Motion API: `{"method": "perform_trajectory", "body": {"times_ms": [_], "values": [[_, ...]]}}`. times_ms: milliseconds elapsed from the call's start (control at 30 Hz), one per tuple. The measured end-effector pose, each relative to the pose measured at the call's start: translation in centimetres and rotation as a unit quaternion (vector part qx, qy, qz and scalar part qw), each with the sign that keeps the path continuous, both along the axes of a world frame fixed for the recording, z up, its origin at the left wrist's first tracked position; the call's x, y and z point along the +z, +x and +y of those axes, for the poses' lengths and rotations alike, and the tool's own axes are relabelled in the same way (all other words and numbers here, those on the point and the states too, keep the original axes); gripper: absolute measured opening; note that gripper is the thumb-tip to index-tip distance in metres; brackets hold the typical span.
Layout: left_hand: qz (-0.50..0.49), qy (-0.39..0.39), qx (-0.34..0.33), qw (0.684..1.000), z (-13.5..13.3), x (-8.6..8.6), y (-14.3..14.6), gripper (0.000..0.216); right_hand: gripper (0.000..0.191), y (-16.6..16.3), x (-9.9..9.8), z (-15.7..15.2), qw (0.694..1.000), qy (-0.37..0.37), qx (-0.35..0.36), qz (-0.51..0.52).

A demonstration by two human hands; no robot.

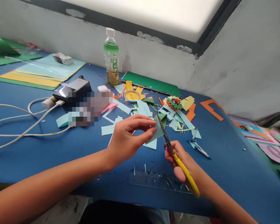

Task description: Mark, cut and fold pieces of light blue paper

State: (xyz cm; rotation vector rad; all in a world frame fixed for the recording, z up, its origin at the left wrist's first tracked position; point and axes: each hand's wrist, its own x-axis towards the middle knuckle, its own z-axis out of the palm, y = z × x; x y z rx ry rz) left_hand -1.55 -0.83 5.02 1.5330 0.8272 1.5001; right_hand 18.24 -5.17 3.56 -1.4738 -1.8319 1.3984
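Between the thumb and fingers of my left hand [130, 133] is a small piece of light blue paper [158, 132], held up over the table. My right hand [184, 158] grips a pair of scissors [185, 174] with yellow and red handles. The scissor blades point up and away, right at the paper's right edge; whether they are cutting into it I cannot tell. Below my right hand lies a clear plastic ruler [156, 180] with cut-out shapes. A heap of light blue paper scraps [143, 108] spreads behind both hands.
A drink bottle [111, 59] stands near the wall, beside a green board [151, 84]. Left are a black power bank [76, 88] with white cables [21, 135] and stacked coloured paper [32, 77]. A tape roll [132, 95], a compass [200, 149] and orange paper [211, 109] lie around.
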Motion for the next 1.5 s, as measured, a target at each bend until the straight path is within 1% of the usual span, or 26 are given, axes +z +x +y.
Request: {"method": "perform_trajectory", "body": {"times_ms": [167,333,533,700,833,967,1033,1133,1200,1267,1333,1433,1500], "values": [[0.002,-0.013,0.005,1.000,-0.1,0.2,0.0,0.012,0.021,0.0,0.1,0.0,1.000,-0.026,-0.006,0.005],[-0.005,-0.031,0.001,1.000,-0.1,0.2,0.0,0.011,0.012,-0.1,0.2,0.0,0.999,-0.040,-0.016,0.004],[-0.008,-0.037,-0.002,0.999,-0.1,0.2,0.0,0.011,0.015,-0.2,0.7,0.1,0.999,-0.032,-0.009,-0.034],[-0.005,-0.046,-0.002,0.999,0.0,0.3,0.1,0.010,0.016,0.0,0.8,0.3,0.998,-0.031,-0.016,-0.045],[-0.007,-0.060,-0.004,0.998,0.0,0.4,0.1,0.009,0.020,0.5,0.5,0.3,0.998,-0.029,-0.024,-0.054],[-0.002,-0.075,-0.013,0.997,-0.1,0.3,0.1,0.008,0.022,1.0,-0.3,0.6,0.998,-0.030,-0.049,-0.033],[0.008,-0.092,-0.029,0.995,0.0,0.2,0.0,0.010,0.023,1.2,-0.6,1.0,0.997,-0.013,-0.068,-0.042],[0.046,-0.107,-0.054,0.992,0.1,0.0,0.0,0.021,0.022,1.8,-0.7,2.0,0.984,0.058,-0.108,-0.130],[0.081,-0.110,-0.073,0.988,0.2,-0.1,0.0,0.029,0.024,2.3,-0.8,2.8,0.959,0.118,-0.141,-0.218],[0.113,-0.114,-0.097,0.982,0.1,-0.2,0.1,0.032,0.029,2.9,-1.1,3.5,0.927,0.167,-0.156,-0.299],[0.138,-0.114,-0.115,0.977,0.0,-0.2,0.2,0.030,0.034,3.5,-1.5,4.2,0.906,0.185,-0.146,-0.350],[0.162,-0.112,-0.132,0.971,-0.2,-0.2,0.3,0.025,0.040,4.2,-2.1,4.8,0.902,0.200,-0.117,-0.363],[0.170,-0.108,-0.140,0.970,-0.4,-0.4,0.4,0.027,0.040,4.2,-2.3,4.9,0.898,0.247,-0.100,-0.350]]}}
